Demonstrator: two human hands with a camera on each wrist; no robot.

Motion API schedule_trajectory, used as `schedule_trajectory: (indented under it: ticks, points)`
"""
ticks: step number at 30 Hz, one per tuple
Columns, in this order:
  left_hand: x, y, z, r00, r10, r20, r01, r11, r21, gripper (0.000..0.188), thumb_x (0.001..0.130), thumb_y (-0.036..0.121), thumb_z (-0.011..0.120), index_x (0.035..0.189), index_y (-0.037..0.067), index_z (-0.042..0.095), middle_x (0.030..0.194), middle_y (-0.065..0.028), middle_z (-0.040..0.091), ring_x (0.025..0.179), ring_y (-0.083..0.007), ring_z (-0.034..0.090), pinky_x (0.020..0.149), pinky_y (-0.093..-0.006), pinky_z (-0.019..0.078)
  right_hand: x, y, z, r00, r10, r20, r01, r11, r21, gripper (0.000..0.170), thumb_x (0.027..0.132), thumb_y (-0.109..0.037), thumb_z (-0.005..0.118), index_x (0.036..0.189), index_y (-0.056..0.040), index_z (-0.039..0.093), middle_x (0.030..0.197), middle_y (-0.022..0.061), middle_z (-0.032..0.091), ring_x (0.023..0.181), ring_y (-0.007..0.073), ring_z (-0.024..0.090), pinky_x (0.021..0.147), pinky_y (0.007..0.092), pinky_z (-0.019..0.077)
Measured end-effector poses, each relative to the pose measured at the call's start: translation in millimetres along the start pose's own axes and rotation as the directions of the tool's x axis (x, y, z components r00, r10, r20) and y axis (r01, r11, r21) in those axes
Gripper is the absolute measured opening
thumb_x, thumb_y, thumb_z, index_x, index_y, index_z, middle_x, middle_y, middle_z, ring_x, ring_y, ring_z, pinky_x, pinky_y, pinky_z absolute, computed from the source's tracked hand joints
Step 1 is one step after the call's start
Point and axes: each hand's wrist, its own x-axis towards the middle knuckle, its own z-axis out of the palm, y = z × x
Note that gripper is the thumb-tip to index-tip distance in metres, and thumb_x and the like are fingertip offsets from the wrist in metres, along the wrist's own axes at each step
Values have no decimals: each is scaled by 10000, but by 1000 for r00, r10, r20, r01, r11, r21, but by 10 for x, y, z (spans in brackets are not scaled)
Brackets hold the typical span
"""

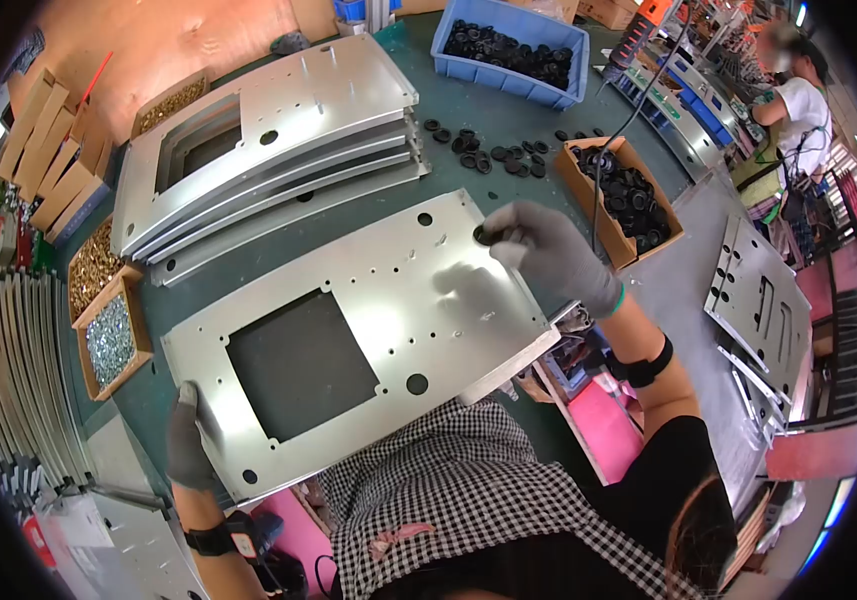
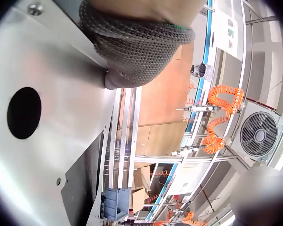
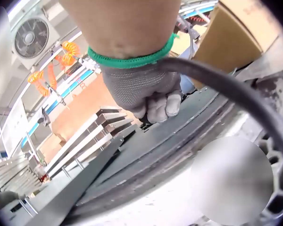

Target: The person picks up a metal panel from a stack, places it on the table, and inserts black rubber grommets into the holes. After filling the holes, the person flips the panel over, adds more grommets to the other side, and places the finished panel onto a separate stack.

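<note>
Fingers of the right hand (image 1: 556, 258) are curled, with a small black piece (image 1: 482, 236) pinched at the fingertips, right at the far right corner of the metal panel (image 1: 373, 310). Whether the piece is seated in a hole cannot be told; it is mostly covered by the fingers. A grey glove is worn on each hand. The panel is gripped at its near left edge by the left hand (image 1: 189, 445), thumb laid along the top face; the other fingers are mostly hidden, so their spread cannot be told.

The panel is held in front of the checkered apron (image 1: 448, 445), face up, pierced by a big rectangular cutout and several round holes. Similar panels are piled in a stack (image 1: 323, 95) beyond it on the green workbench (image 1: 388, 203). Loose black grommets (image 1: 514, 160) are scattered past the far right corner, between the blue bin (image 1: 513, 95) and the cardboard box (image 1: 654, 247), both filled with black grommets. Brass-coloured fasteners (image 1: 93, 268) and silver-coloured fasteners (image 1: 110, 342) are held in small boxes at the left. A black cable (image 1: 598, 185) is seen draped across the cardboard box.
</note>
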Motion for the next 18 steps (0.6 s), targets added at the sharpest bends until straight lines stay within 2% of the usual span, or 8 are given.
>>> schedule_trajectory:
  ticks: [1, 3, 5, 6, 9, 12, 18]
  points:
    - [-28, 33, 80, 1000, -17, -20, 17, 999, -30, 429, 1013, 337, 481, 1242, -18, 554, 1095, -106, 661, 927, -189, 675, 809, -321, 558, -77, -111, 161, 994, 8, 113, -5, 1000, -29, 214, 848, -81, 670, 1052, -21, 651, 869, 44, 658, 771, 101, 606, 731, 252, 505]
    - [-62, 51, 93, 998, 29, -49, -25, 997, 77, 433, 979, 322, 520, 1232, -29, 550, 1070, -118, 658, 905, -195, 674, 791, -314, 554, -217, -69, 520, 952, -116, 283, 127, 992, -21, 266, 829, -126, 691, 1077, -44, 644, 874, 53, 653, 778, 142, 634, 741, 280, 523]
    - [-94, 30, 69, 995, 76, -64, -65, 986, 156, 440, 962, 314, 535, 1230, -35, 545, 1056, -124, 655, 898, -196, 673, 783, -308, 552, -315, -78, 753, 919, -82, 386, 138, 983, -119, 308, 809, -153, 696, 1097, -64, 636, 894, 78, 657, 802, 204, 663, 753, 318, 536]
    - [-101, 14, 94, 994, 88, -65, -77, 986, 146, 438, 948, 293, 537, 1234, -39, 536, 1046, -126, 653, 893, -195, 673, 773, -303, 551, -328, -57, 807, 908, -164, 386, 255, 947, -197, 302, 804, -169, 692, 1085, -74, 632, 899, 91, 657, 808, 247, 673, 751, 342, 541]
    - [-97, -21, 119, 988, 126, -88, -114, 986, 125, 433, 947, 277, 528, 1240, -42, 530, 1050, -125, 653, 891, -192, 673, 772, -303, 551, -382, -139, 807, 895, -193, 403, 295, 933, -207, 288, 793, -144, 693, 1066, -77, 632, 869, 81, 652, 786, 253, 674, 727, 347, 540]
    - [-100, -10, 124, 989, 112, -95, -100, 987, 128, 425, 944, 263, 522, 1241, -41, 528, 1054, -128, 653, 891, -191, 674, 771, -304, 551, -453, -121, 930, 863, -281, 420, 355, 928, -110, 300, 783, -131, 701, 1072, -84, 634, 842, 71, 646, 765, 257, 670, 700, 349, 537]
    - [-125, 16, 192, 988, 118, -102, -105, 986, 129, 410, 943, 263, 520, 1219, -40, 538, 1032, -133, 646, 875, -201, 671, 755, -311, 552, -461, 50, 1062, 847, -318, 425, 422, 889, -177, 243, 790, -118, 689, 1022, -86, 624, 811, 71, 625, 736, 265, 652, 689, 367, 532]
